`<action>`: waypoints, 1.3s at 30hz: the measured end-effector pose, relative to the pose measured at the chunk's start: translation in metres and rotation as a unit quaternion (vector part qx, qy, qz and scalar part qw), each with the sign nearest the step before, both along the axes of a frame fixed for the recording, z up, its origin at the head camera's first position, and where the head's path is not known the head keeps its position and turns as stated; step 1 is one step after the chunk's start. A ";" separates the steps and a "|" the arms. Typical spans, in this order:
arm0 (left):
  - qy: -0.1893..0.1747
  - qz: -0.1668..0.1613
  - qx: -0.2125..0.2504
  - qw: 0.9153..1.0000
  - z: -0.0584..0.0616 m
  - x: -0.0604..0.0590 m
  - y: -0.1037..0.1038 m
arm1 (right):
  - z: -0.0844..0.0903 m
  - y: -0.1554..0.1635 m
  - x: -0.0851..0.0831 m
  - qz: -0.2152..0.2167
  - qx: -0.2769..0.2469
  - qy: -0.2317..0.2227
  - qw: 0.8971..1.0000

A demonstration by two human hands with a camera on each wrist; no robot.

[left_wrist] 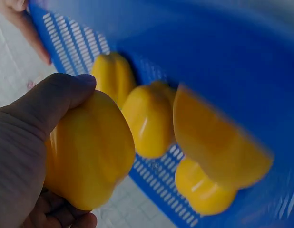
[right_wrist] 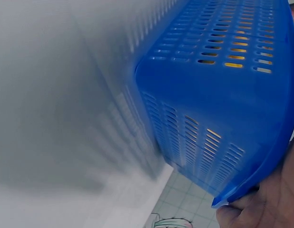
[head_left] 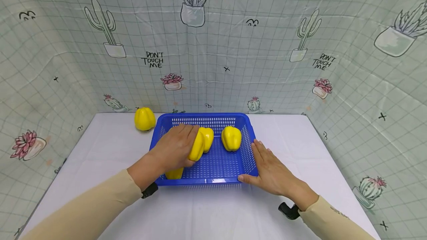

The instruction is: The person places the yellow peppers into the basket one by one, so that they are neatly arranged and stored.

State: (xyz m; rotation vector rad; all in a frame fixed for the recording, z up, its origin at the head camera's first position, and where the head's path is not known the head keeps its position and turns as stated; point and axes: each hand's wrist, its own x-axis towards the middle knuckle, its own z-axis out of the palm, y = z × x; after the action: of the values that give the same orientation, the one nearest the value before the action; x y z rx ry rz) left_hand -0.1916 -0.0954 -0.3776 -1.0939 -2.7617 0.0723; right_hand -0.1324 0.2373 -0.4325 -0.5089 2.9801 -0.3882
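My left hand (head_left: 176,145) grips a yellow bell pepper (head_left: 197,147) over the left half of a blue plastic basket (head_left: 218,180). In the left wrist view the thumb lies across one side of the held bell pepper (left_wrist: 90,152), with fingers curled under it. Several more yellow bell peppers lie in the basket: one at the right (head_left: 231,139), one just past the held one (head_left: 208,140), one at the front left (head_left: 174,173), partly hidden by my hand. My right hand (head_left: 275,171) rests on the basket's right rim, fingers straight, thumb at the front corner.
Another yellow bell pepper (head_left: 145,119) stands on the white tablecloth (head_left: 213,214), outside the basket's back left corner. A cloth backdrop (head_left: 220,47) with a grid and cactus drawings rises behind the table and along both sides.
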 end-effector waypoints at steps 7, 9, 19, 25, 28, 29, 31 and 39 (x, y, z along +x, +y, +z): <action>-0.021 -0.019 -0.024 0.999 -0.013 0.001 0.017 | 0.001 -0.001 0.000 -0.001 0.001 -0.002 1.000; -0.033 -0.018 -0.044 0.998 -0.017 0.002 0.021 | 0.001 -0.001 0.000 -0.002 0.000 -0.005 1.000; -0.074 -0.014 -0.114 0.991 -0.031 0.002 0.031 | 0.000 -0.001 0.000 -0.002 -0.001 -0.008 1.000; -0.099 -0.013 -0.118 0.988 -0.038 -0.001 0.032 | 0.000 0.000 0.000 0.001 -0.003 -0.005 1.000; -0.101 -0.014 -0.119 0.988 -0.042 -0.002 0.031 | 0.000 0.000 0.000 0.001 -0.004 -0.005 1.000; -0.099 -0.015 -0.120 0.988 -0.044 -0.002 0.031 | 0.000 0.000 0.000 0.001 -0.004 -0.006 1.000; -0.092 -0.016 -0.124 0.988 -0.047 -0.002 0.032 | 0.000 0.000 0.000 0.000 -0.003 -0.006 1.000; -0.101 -0.010 -0.118 0.988 -0.052 -0.002 0.031 | -0.001 0.000 0.000 0.000 -0.002 -0.001 1.000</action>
State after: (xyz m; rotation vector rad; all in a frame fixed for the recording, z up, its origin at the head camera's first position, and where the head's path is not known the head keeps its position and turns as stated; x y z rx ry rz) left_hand -0.1940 -0.0646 -0.4293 -1.2478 -2.9806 0.3106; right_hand -0.1326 0.2375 -0.4337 -0.5087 2.9783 -0.3951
